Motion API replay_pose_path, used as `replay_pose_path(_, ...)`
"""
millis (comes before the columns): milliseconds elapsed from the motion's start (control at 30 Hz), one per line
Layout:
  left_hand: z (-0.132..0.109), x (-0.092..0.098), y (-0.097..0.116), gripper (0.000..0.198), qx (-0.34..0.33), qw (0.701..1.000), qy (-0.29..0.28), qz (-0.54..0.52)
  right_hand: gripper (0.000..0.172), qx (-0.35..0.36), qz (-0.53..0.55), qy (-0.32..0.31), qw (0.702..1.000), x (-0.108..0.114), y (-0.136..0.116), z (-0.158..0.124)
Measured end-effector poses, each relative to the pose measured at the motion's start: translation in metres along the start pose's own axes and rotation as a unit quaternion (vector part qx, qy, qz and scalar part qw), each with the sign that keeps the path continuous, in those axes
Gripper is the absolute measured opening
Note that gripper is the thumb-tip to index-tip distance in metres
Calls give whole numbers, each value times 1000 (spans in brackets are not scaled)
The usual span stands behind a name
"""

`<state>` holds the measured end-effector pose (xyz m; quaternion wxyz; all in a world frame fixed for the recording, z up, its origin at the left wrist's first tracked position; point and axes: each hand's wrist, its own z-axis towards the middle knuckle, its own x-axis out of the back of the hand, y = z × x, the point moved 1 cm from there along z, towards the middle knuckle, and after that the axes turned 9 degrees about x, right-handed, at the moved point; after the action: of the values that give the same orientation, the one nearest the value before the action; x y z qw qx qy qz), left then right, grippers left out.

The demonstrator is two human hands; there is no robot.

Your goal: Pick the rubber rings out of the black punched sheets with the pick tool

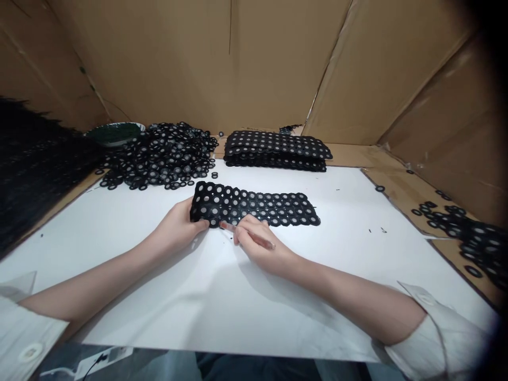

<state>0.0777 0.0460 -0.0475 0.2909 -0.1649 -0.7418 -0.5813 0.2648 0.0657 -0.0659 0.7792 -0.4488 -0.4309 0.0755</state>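
Note:
A strip of joined black rings with pale centres (273, 206) lies across the white board in front of me. My left hand (180, 225) grips its left end, thumb at the near corner and the other fingers hidden behind it. In my right hand (260, 246) is a slim pen-like tool with a see-through reddish shaft (262, 241), pinched between thumb and fingers. The tool's tip touches or nearly touches the strip's near edge, just right of my left thumb. The strip's right end lies free.
Loose black rings (159, 156) form a heap at the back left, beside a dish of dark green material (116, 132). Finished-looking strips (275, 148) are stacked at the back. More rings (472, 230) lie at right. Dark bristly material (35, 164) stands left; cardboard walls (270, 63) enclose the white board (222, 307).

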Motion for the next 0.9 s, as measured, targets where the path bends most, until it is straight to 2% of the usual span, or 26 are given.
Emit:
replay_pose_path(167, 1, 1, 0, 20, 9, 1000, 12, 0, 31, -8, 76, 29, 997, 1, 9, -2)
replay_pose_path(267, 1, 2, 2, 20, 26, 999, 3, -19, 31, -2, 113, 70, 991, 10, 15, -1)
replay_pose_path(400, -1, 3, 6, 25, 58, 993, -29, -94, 29, -26, 87, 165, 982, 42, 21, -4)
replay_pose_path(567, -2, 4, 7, 25, 93, 980, -51, -169, 29, -93, 53, 214, 971, 87, 37, -33)
replay_pose_path(667, 2, 7, 5, 22, 115, 971, -57, -202, 29, -131, 73, 231, 961, 100, 48, -51)
replay_pose_path(800, 8, 11, 6, 18, 162, 962, -72, -208, 28, -150, 112, 228, 956, 103, 53, -59)
replay_pose_path(900, 9, 12, 6, 18, 154, 968, -41, -192, 26, -157, 143, 212, 954, 101, 53, -57)
